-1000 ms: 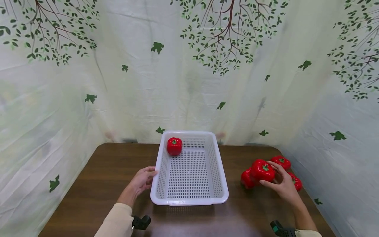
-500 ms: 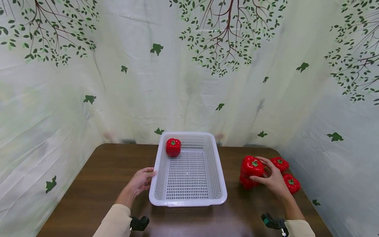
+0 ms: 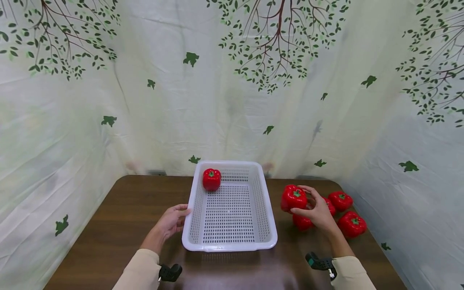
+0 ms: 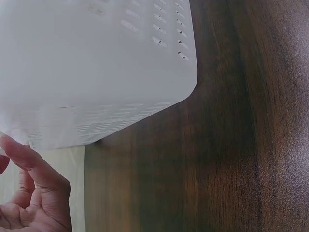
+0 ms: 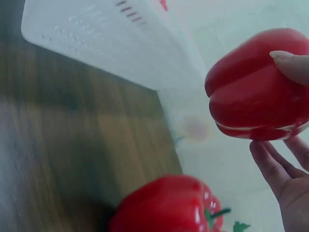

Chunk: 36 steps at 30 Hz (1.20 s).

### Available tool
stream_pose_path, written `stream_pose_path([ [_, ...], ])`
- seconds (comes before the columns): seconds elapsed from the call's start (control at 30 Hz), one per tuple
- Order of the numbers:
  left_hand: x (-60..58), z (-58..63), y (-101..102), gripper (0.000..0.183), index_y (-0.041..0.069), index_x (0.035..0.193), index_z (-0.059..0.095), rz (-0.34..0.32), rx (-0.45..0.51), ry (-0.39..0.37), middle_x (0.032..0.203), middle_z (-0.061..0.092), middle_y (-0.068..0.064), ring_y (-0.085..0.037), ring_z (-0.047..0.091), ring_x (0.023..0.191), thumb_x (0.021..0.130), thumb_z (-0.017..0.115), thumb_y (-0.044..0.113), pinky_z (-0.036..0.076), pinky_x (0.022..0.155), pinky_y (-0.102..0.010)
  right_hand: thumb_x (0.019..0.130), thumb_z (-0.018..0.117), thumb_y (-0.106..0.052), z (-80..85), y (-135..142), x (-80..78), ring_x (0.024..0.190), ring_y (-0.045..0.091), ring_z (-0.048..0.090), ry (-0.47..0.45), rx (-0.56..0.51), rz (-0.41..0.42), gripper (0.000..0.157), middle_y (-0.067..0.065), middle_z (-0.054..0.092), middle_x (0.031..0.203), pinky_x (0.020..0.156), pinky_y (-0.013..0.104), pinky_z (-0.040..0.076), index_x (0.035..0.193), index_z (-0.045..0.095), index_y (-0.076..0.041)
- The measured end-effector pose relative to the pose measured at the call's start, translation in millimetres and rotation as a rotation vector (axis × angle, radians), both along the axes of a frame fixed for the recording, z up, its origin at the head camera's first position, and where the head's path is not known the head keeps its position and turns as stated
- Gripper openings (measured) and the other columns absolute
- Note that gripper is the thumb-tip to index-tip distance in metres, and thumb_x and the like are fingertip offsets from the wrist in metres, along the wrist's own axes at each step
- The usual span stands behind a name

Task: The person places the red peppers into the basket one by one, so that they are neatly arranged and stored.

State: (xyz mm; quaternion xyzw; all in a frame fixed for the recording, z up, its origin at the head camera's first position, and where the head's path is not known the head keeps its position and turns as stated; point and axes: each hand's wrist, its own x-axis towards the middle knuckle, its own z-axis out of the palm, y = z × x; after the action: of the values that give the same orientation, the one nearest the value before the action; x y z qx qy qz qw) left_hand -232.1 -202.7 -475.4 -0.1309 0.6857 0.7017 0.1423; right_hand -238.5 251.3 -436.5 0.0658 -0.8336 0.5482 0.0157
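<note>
A red bell pepper with a green stem point(image 3: 293, 198) is held up off the table by my right hand point(image 3: 316, 209), thumb on one side and fingers on the other. In the right wrist view the same pepper point(image 5: 260, 87) hangs clear of the table. My left hand point(image 3: 172, 224) grips the left rim of a white perforated plastic basket point(image 3: 267, 205); in the left wrist view the thumb and fingers point(image 4: 30, 166) reach its edge, partly cut off by the frame. One red bell pepper point(image 3: 212, 180) lies in the basket's far left corner.
Several more red bell peppers lie at the table's right side, including a near one point(image 3: 352, 224), a far one point(image 3: 340, 200) and one below the right hand point(image 3: 302, 222). A leaf-printed curtain point(image 3: 232, 121) hangs behind the brown wooden table point(image 3: 145, 193).
My right hand has carried its bell pepper leftward, away from the other peppers and closer to the basket. The left hand stays on the basket rim.
</note>
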Motion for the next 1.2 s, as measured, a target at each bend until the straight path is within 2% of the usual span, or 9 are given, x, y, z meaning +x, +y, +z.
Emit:
stream_pose_path([
  [0.2,0.8,0.4,-2.1,0.04,-0.002,0.131,0.047,-0.012,-0.003,0.005,0.117,0.061,-0.019,-0.026,0.065,0.089,0.098,0.055,0.02,0.055,0.075,-0.036,0.076,0.082,-0.021,2.9,-18.0,-5.0,0.127,0.042,0.043,-0.033,-0.036,0.01,0.085,0.017,0.039,0.145,0.097,0.051,0.045,0.145,0.033,-0.015],
  [0.47,1.4,0.3,-1.7,0.04,-0.004,0.129,0.047,-0.008,0.007,0.015,0.111,0.063,-0.016,-0.025,0.065,0.085,0.098,0.056,0.019,0.055,0.074,-0.036,0.072,0.085,-0.023,5.0,-39.6,-19.1,0.123,0.038,0.047,-0.021,-0.073,0.076,0.085,0.012,0.045,0.14,0.094,0.048,0.049,0.142,0.037,-0.018],
  [0.7,2.0,-0.4,1.9,0.039,-0.004,0.128,0.047,-0.005,0.008,0.023,0.106,0.065,-0.013,-0.023,0.066,0.084,0.098,0.056,0.019,0.055,0.073,-0.037,0.071,0.086,-0.023,5.4,-50.6,-26.3,0.121,0.038,0.049,-0.003,-0.067,0.114,0.088,0.013,0.045,0.14,0.09,0.045,0.052,0.144,0.037,-0.013],
  [1.0,1.5,-1.3,3.2,0.033,-0.003,0.123,0.05,0.003,0.032,0.026,0.099,0.066,-0.009,-0.021,0.065,0.082,0.098,0.056,0.016,0.054,0.07,-0.034,0.074,0.083,-0.018,5.9,-65.7,-30.7,0.121,0.04,0.049,-0.014,-0.069,0.117,0.085,0.015,0.044,0.142,0.089,0.047,0.052,0.145,0.036,-0.011],
  [1.2,1.5,-0.2,-0.7,0.033,-0.003,0.123,0.05,-0.005,0.04,0.026,0.101,0.067,-0.01,-0.021,0.065,0.083,0.098,0.056,0.016,0.054,0.07,-0.034,0.074,0.083,-0.019,0.6,-83.3,-37.6,0.118,0.037,0.052,0.0,-0.041,0.14,0.081,0.013,0.049,0.139,0.088,0.045,0.053,0.143,0.04,-0.014],
])
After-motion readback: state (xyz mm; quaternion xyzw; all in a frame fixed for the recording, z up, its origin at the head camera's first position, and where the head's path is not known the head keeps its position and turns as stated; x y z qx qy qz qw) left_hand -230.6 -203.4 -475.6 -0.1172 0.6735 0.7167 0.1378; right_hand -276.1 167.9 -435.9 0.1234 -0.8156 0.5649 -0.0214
